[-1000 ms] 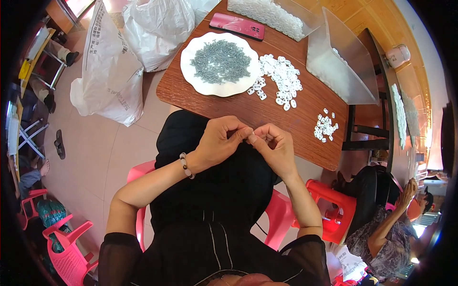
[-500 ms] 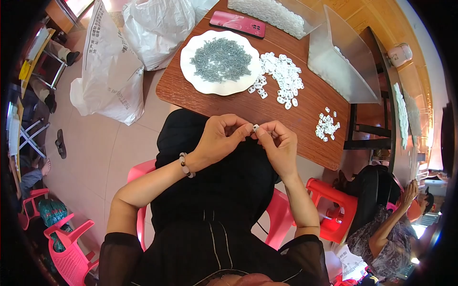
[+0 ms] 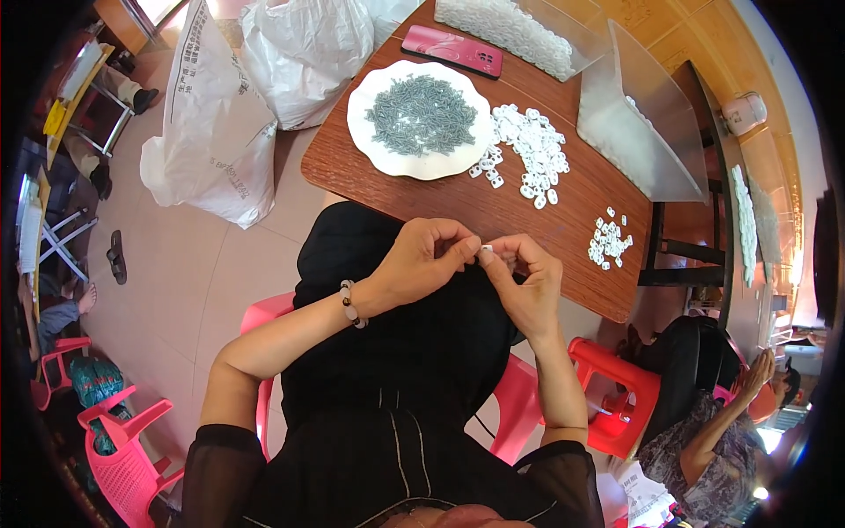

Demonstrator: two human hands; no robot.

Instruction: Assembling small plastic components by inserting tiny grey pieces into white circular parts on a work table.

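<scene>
Over my lap, just off the table's near edge, both my hands meet fingertip to fingertip. My right hand (image 3: 530,283) is closed in a pinch on a small white plastic piece (image 3: 485,249), mostly covered by the fingers. The fingertips of my left hand (image 3: 421,266) are pressed together right beside it; whatever they pinch is hidden. On the table ahead, a white scalloped plate (image 3: 363,151) bears a heap of small grey pins (image 3: 421,114). Loose white plastic pieces with holes (image 3: 537,150) lie right of the plate, and a smaller group (image 3: 609,242) sits near the table's right corner.
A pink phone (image 3: 451,51) lies behind the plate. Clear bins (image 3: 647,132) with white pieces stand along the table's (image 3: 563,238) far side. White sacks (image 3: 220,132) rest on the floor at left. A red stool (image 3: 620,387) and another person's arm (image 3: 717,422) are at right.
The view has shifted slightly, so the scene sits a little lower and further right. The white piece between my fingertips is more covered now. Both hands stay together.
</scene>
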